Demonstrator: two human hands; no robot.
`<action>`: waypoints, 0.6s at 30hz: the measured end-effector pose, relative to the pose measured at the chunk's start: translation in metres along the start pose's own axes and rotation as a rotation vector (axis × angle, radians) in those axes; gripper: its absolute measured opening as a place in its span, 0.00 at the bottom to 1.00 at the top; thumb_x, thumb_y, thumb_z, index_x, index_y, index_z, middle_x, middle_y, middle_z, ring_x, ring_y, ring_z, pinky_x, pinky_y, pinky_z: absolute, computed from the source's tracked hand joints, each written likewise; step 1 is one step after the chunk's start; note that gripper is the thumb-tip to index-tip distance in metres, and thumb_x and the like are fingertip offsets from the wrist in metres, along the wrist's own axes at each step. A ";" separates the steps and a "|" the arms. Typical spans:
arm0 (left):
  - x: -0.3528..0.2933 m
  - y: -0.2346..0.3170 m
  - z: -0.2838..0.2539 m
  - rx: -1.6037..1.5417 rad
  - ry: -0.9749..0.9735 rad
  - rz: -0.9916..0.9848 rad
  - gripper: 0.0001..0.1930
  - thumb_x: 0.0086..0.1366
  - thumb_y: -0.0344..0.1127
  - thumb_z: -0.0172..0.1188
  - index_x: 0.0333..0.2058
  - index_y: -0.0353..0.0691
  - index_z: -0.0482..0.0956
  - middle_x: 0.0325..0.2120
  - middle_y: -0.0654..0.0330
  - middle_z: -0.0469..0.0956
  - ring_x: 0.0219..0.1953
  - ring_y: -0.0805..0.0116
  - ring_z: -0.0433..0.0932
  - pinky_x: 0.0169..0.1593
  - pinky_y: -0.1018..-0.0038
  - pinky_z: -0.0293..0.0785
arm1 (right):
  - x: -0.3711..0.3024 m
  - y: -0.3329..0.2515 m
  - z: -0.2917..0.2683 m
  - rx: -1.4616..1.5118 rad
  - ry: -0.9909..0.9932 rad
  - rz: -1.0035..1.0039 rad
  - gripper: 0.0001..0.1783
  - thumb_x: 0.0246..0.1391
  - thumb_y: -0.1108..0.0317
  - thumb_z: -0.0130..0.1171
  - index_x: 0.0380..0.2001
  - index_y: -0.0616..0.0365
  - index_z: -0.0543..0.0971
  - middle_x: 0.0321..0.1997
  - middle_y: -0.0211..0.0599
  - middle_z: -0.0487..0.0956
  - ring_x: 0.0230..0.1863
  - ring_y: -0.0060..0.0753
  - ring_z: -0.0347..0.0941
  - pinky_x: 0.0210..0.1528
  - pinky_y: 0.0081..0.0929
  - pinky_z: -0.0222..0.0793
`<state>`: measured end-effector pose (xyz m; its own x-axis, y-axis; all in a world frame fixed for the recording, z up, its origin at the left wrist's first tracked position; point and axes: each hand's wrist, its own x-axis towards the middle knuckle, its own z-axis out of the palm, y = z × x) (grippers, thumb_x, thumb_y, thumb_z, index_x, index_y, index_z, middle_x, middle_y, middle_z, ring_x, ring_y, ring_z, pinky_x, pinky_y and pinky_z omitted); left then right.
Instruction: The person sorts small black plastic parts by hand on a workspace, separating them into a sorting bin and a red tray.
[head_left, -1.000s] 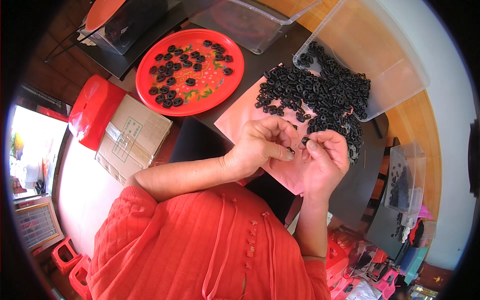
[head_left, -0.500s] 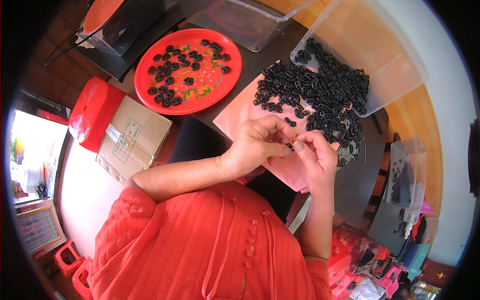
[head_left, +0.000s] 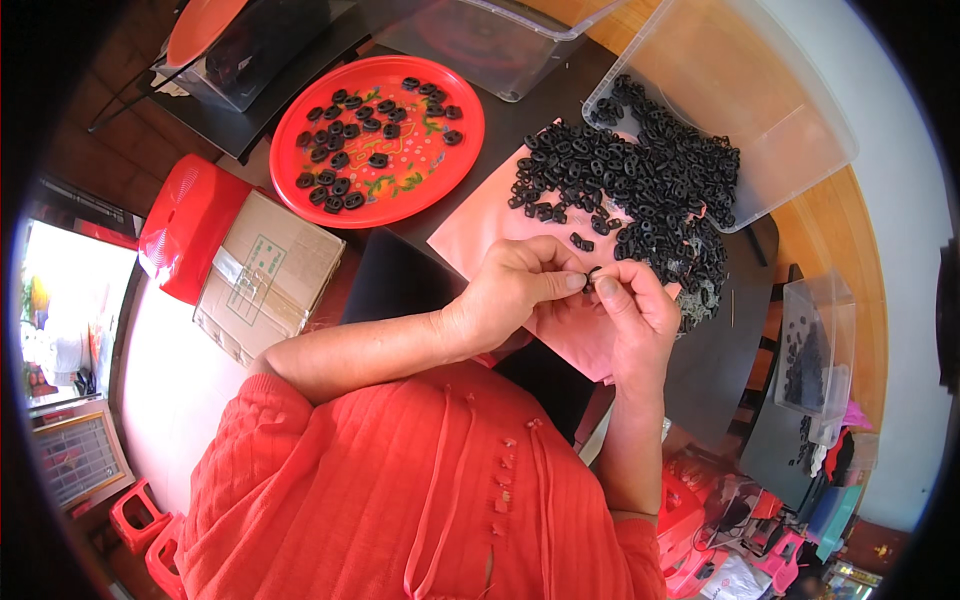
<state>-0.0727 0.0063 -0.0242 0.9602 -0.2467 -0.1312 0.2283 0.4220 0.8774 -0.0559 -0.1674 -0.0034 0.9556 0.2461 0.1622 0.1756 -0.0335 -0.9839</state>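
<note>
Over the near part of the pink cloth [head_left: 468,232], both hands meet fingertip to fingertip. Thumb and forefinger of my left hand [head_left: 520,285] pinch a small black plastic piece [head_left: 590,278]. From the other side, my right hand [head_left: 640,305] closes its thumb and forefinger on the same piece, which the fingers mostly cover. Just beyond the fingertips lie a few loose black pieces [head_left: 581,242]. A big heap of similar black pieces with two holes [head_left: 600,170] spreads across the cloth and into a tipped clear plastic bin [head_left: 790,120].
At the far left of the dark table [head_left: 715,375] rests a round red tray [head_left: 300,130] with several black pieces scattered on it. Left of my left arm are a cardboard box [head_left: 270,270] and a red container [head_left: 188,225]. Another clear bin [head_left: 815,340] stands at right.
The pinched piece has turned and risen slightly between my fingertips. My left finger and thumb have come closer together, and both hands stay in nearly the same place.
</note>
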 end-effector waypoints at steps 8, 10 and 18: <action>-0.002 0.001 0.003 -0.035 0.009 -0.047 0.06 0.67 0.31 0.59 0.39 0.34 0.77 0.30 0.61 0.81 0.26 0.77 0.77 0.28 0.79 0.76 | 0.002 0.013 -0.002 -0.024 0.018 -0.041 0.04 0.61 0.75 0.56 0.33 0.64 0.75 0.30 0.28 0.75 0.31 0.18 0.71 0.37 0.17 0.68; -0.002 0.002 0.002 -0.032 0.011 -0.050 0.06 0.68 0.31 0.59 0.38 0.34 0.77 0.30 0.61 0.81 0.26 0.76 0.77 0.27 0.79 0.76 | 0.002 0.013 0.000 -0.006 0.032 -0.039 0.03 0.61 0.75 0.56 0.33 0.64 0.75 0.30 0.28 0.75 0.32 0.18 0.71 0.37 0.17 0.68; 0.000 -0.004 0.000 -0.022 0.025 0.007 0.07 0.69 0.31 0.57 0.39 0.32 0.76 0.29 0.59 0.80 0.25 0.76 0.76 0.25 0.80 0.74 | 0.003 0.013 0.001 -0.128 -0.021 -0.100 0.03 0.61 0.75 0.56 0.33 0.64 0.74 0.31 0.30 0.75 0.31 0.20 0.70 0.35 0.19 0.68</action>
<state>-0.0735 0.0049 -0.0275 0.9655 -0.2217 -0.1365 0.2244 0.4429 0.8680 -0.0515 -0.1661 -0.0159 0.9268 0.2749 0.2560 0.2998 -0.1308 -0.9450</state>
